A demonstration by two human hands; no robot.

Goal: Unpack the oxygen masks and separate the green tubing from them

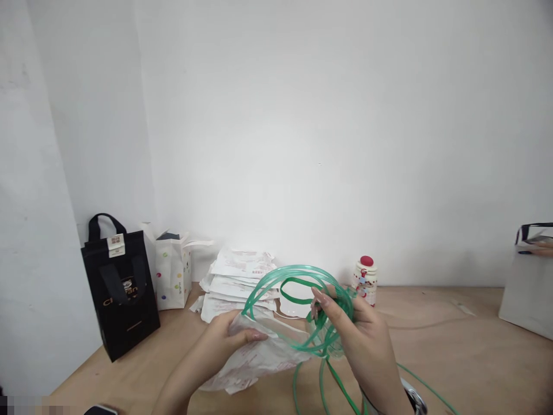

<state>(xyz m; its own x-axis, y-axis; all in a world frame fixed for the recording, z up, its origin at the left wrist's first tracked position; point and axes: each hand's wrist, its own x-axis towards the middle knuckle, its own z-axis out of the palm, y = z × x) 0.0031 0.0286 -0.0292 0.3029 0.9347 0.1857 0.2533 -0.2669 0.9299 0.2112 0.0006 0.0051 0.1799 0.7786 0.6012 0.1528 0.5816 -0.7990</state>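
My left hand (231, 334) is closed on the edge of a white printed pouch (257, 363), its thumb laid over the front. Coiled green clear tubing (280, 272) is gripped in my right hand (356, 331), and the left side of the coil dips into the pouch's mouth. A flat green strap (290, 298) loops inside the coil. Under my right fingers, a clear greenish plastic piece (332, 346) shows partly; its shape is mostly hidden. Loose tubing ends (322, 383) hang below the coil, and one strand runs right across the table.
Several white printed packets (242, 265) are stacked behind my hands. A black gift bag (123, 294) and a white dotted bag (173, 276) stand left. A red-topped bottle (366, 274) is by the wall; a pale bag (529, 288) stands far right on the brown table (449, 323).
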